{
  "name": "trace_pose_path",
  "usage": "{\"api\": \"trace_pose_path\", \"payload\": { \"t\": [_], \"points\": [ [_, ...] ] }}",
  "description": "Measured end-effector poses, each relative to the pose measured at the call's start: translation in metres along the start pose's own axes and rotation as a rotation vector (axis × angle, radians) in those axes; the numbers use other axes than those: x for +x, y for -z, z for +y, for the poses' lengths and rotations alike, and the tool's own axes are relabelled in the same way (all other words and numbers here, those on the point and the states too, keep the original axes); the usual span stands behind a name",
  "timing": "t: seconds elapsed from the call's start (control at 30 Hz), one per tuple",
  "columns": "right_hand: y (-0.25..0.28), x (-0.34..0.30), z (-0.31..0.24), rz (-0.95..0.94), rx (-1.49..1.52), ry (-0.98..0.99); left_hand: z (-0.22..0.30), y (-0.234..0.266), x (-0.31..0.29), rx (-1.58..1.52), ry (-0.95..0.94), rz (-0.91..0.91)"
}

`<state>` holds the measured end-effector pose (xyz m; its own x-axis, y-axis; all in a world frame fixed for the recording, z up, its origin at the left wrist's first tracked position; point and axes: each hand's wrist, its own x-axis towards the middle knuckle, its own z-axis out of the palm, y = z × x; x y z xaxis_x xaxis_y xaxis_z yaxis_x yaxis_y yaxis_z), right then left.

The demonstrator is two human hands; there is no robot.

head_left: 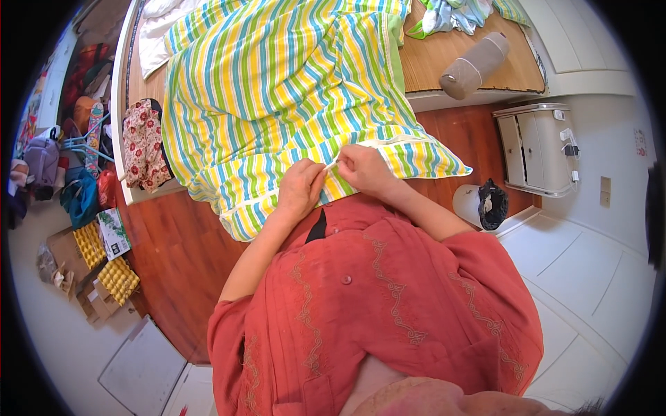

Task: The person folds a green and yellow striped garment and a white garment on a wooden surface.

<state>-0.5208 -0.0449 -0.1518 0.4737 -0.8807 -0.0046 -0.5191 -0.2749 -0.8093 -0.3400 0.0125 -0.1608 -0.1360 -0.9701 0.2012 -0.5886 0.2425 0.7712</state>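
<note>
A duvet cover [257,83] striped in yellow, green, blue and white spreads over the bed and hangs down its near side to my body. Along its near edge runs a white opening strip. My left hand [300,186] is closed on this edge, fingers curled and pinching the strip. Just to its right, my right hand [363,168] pinches the same edge with thumb and fingers together. A short bit of white strip [331,166] shows between the two hands. What lies under my fingers is hidden.
On the bed's wooden-looking mat [424,68] lies a grey-brown bolster [475,66]. A small cabinet [534,149] and a bin with a black bag [479,204] stand at right. Flowered fabric [144,144] lies at left, near yellow egg trays [118,280] and piled bags.
</note>
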Motion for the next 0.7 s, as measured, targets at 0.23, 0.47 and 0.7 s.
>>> {"api": "trace_pose_path", "payload": {
  "t": [0.23,0.47,0.7],
  "points": [
    [0.062,-0.010,0.011,-0.084,-0.192,0.047,0.018,0.023,0.000,0.147,-0.150,-0.019],
    [0.140,-0.067,0.125,0.118,-0.510,-0.212,0.014,0.020,0.010,0.161,-0.147,0.044],
    [0.130,-0.102,0.109,-0.496,0.429,-1.020,0.006,0.025,-0.001,0.208,-0.078,-0.037]
  ]
}}
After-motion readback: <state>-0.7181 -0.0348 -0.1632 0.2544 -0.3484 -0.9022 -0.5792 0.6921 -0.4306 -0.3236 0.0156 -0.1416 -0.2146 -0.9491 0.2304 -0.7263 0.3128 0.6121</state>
